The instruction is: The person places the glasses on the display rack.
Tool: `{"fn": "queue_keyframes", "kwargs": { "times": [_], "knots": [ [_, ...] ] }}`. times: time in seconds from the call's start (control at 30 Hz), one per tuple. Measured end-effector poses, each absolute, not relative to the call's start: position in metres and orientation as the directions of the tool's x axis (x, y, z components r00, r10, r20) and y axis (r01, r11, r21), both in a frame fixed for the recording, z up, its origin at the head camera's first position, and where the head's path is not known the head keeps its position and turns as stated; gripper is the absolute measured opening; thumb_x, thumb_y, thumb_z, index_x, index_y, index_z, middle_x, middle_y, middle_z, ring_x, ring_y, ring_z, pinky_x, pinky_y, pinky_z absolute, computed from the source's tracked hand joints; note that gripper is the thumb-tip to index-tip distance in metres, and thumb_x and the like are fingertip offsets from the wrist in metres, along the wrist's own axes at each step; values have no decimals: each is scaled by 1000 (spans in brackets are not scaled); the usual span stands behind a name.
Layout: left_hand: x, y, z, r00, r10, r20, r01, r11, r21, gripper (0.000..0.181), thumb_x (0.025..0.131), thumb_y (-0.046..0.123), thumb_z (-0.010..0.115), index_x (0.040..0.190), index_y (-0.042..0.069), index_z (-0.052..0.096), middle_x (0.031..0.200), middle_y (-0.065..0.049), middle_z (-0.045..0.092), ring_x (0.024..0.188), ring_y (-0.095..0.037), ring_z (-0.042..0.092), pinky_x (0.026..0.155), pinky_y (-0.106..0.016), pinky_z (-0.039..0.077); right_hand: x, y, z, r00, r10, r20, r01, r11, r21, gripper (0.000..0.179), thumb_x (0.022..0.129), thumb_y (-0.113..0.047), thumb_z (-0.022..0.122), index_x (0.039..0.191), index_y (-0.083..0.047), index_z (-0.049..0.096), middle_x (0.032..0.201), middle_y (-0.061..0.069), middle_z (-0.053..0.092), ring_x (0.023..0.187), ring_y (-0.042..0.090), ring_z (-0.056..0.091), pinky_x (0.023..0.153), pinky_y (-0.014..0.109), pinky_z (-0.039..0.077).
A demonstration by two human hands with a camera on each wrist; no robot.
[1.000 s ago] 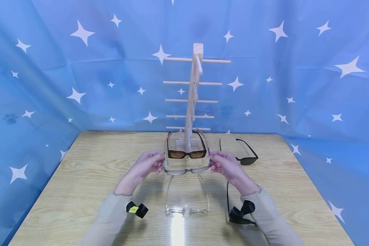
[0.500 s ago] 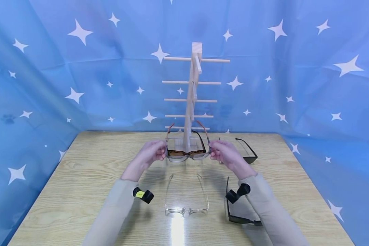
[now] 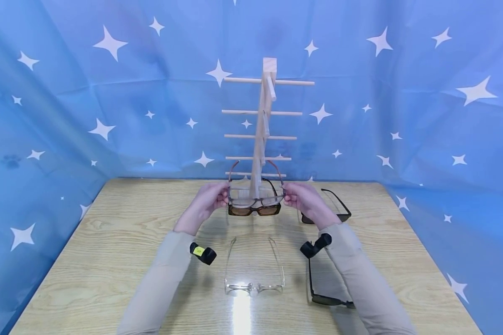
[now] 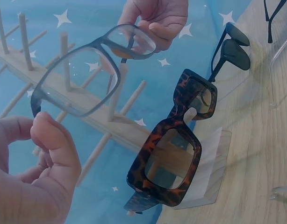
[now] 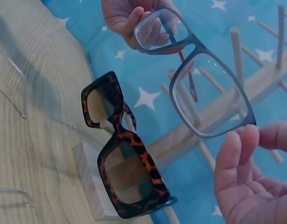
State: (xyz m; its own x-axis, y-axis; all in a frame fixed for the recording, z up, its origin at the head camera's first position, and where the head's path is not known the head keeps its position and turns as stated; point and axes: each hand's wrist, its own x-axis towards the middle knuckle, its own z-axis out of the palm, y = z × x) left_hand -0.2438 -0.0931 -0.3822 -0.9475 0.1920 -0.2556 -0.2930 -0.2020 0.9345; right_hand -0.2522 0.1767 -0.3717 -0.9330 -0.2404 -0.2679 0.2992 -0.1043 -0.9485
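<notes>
Grey-framed eyeglasses [image 3: 256,203] with reddish temple tips are held up in front of a wooden eyewear stand [image 3: 261,125]. My left hand [image 3: 210,201] pinches them at the left hinge, and my right hand [image 3: 303,201] pinches the right hinge. The temples point toward the stand, one on each side of its post. Just below hang tortoiseshell sunglasses [image 4: 167,144], resting on the stand's lowest pegs. In the right wrist view, the grey eyeglasses [image 5: 195,70] appear apart from the tortoiseshell pair [image 5: 129,163].
Thin clear-lensed eyeglasses [image 3: 254,287] lie unfolded on the wooden table [image 3: 109,260] in front of the stand. Black sunglasses [image 3: 329,300] lie under my right forearm, and another dark pair [image 3: 343,217] sits farther back. A blue star-printed cloth [image 3: 172,93] hangs behind.
Both hands have moved forward and slightly inward, carrying the grey eyeglasses from in front of the tortoiseshell sunglasses to just above them, closer to the stand's post.
</notes>
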Motion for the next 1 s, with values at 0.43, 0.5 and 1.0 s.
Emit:
{"fn": "queue_keyframes", "kwargs": {
  "times": [0.43, 0.5, 1.0],
  "knots": [
    [-257, -86, -388, -946, 115, -303, -322, -248, 914, 12, 92, 11, 53, 82, 4, 55, 59, 4, 48, 47, -5, 47, 41, -13, 40, -265, 173, -381, -933, -189, -306, 332, -125, -935, 17, 96, -8, 51, 109, 3, 50, 73, 2, 53, 59, 8, 53, 59, 19, 51],
    [-258, -86, -390, -945, 114, -306, -325, -260, 909, 13, 92, 11, 54, 81, 5, 56, 59, 4, 48, 47, -5, 46, 41, -13, 40, -266, 174, -383, -934, -186, -305, 329, -115, -937, 15, 96, -8, 50, 107, 2, 51, 73, 2, 52, 59, 8, 53, 59, 19, 51],
    [-260, -85, -397, -940, 111, -324, -342, -291, 893, 14, 91, 11, 54, 80, 1, 54, 54, 5, 48, 46, -5, 46, 41, -14, 39, -266, 175, -389, -928, -206, -309, 339, -129, -932, 11, 95, -6, 49, 104, -2, 52, 68, -1, 51, 60, 8, 54, 60, 19, 51]
  ]
}}
